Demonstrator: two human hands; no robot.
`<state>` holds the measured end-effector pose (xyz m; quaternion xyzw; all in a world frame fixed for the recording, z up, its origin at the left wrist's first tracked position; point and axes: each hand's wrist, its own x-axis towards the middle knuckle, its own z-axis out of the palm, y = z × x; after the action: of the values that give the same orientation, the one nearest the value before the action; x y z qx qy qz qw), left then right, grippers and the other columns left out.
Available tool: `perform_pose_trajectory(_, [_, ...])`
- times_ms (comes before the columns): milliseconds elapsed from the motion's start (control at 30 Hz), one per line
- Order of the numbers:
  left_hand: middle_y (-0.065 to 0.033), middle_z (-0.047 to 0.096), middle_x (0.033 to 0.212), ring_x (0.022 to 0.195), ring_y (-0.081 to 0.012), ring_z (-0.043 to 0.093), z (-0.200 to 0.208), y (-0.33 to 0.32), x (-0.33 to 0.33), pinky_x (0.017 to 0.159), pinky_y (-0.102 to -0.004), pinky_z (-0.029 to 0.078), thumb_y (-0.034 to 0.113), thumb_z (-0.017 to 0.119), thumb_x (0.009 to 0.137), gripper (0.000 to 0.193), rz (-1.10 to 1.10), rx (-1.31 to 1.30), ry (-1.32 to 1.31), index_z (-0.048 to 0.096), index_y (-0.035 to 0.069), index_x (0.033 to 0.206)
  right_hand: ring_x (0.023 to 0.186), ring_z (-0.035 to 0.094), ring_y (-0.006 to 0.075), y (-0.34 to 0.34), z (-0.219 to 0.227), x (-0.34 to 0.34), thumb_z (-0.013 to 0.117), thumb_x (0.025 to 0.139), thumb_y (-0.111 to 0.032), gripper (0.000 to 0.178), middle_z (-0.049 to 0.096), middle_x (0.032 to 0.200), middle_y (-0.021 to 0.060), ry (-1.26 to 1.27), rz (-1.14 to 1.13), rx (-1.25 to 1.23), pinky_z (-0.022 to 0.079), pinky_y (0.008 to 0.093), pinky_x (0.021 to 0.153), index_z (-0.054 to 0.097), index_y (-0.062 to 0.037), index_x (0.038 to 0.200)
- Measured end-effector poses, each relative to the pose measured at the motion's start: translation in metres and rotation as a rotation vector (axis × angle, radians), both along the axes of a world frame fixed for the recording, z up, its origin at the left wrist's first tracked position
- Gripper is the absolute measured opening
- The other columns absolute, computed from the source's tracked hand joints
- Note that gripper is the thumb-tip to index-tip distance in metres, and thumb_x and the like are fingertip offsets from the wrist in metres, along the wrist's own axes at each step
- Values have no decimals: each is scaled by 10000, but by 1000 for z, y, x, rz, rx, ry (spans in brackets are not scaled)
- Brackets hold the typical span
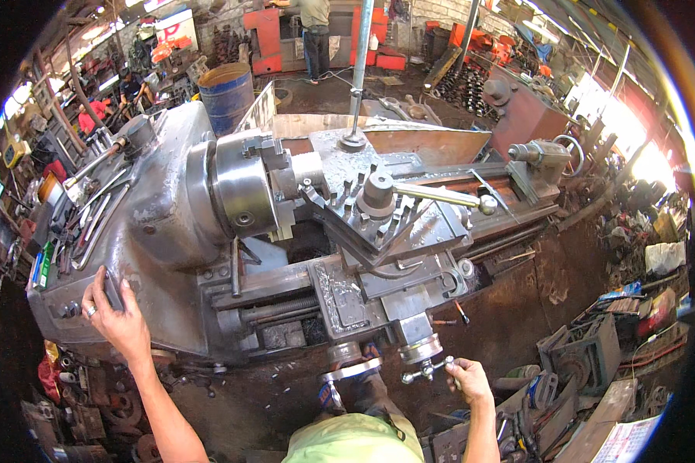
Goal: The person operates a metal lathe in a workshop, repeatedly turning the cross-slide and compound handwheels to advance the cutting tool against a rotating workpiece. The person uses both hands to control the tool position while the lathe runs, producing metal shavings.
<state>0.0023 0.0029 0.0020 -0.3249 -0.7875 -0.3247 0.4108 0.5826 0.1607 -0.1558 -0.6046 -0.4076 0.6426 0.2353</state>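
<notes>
A metal lathe fills the middle of the view. My left hand [121, 320] is at the front of its grey headstock [158, 224], fingers and thumb closed round a dark flat lever [114, 290]. My right hand [471, 380] grips the end of the cross-slide crank handle [420, 375], below the carriage. In the jaws of the steel chuck [242, 185] sits a short round workpiece [307, 167]. Close to it stands the tool post [377, 194], with its clamping lever [439, 194] pointing right. Whether the chuck turns I cannot tell.
Wrenches and rods [99, 220] lie on top of the headstock. Metal chips lie on the carriage [340, 297]. A handwheel [350, 372] is near my feet. The tailstock [544, 163] stands far right, a blue drum [226, 100] behind. Scrap parts crowd the lower right. A person [315, 38] stands far back.
</notes>
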Motion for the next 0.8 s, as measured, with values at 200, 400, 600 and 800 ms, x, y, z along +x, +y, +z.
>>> perform_pose_trajectory(200, [-171,545,1236,1183,-341,509,5,-4,33,1031,-464,393,104,672,885,413,-78,52,-12,586,19,1280,801,623,260,-4,13,-12,752,828,-221,438,651,914,143,-588,252,611,497,363,713,621,17,1171])
perform_pose_trajectory(400, [-111,577,1226,1161,-211,552,-80,33,182,1036,-349,420,45,660,883,375,-763,109,-833,582,-8,1246,1120,610,400,15,19,-22,769,771,-319,702,633,1179,264,-608,498,671,484,434,961,525,18,1338])
perform_pose_trajectory(600, [-168,626,1228,1100,-229,608,-169,81,317,963,-359,479,268,653,942,510,-992,-446,-1662,519,8,1360,766,633,139,42,3,-6,778,806,-177,718,695,924,117,-315,637,355,521,316,735,456,32,1413])
perform_pose_trajectory(800, [-127,557,1313,1216,-203,504,-192,96,368,1048,-341,381,334,609,971,608,-1134,-331,-2001,417,-43,1408,709,628,125,45,-9,-7,730,848,-112,646,679,935,79,55,545,77,518,279,665,451,29,1413])
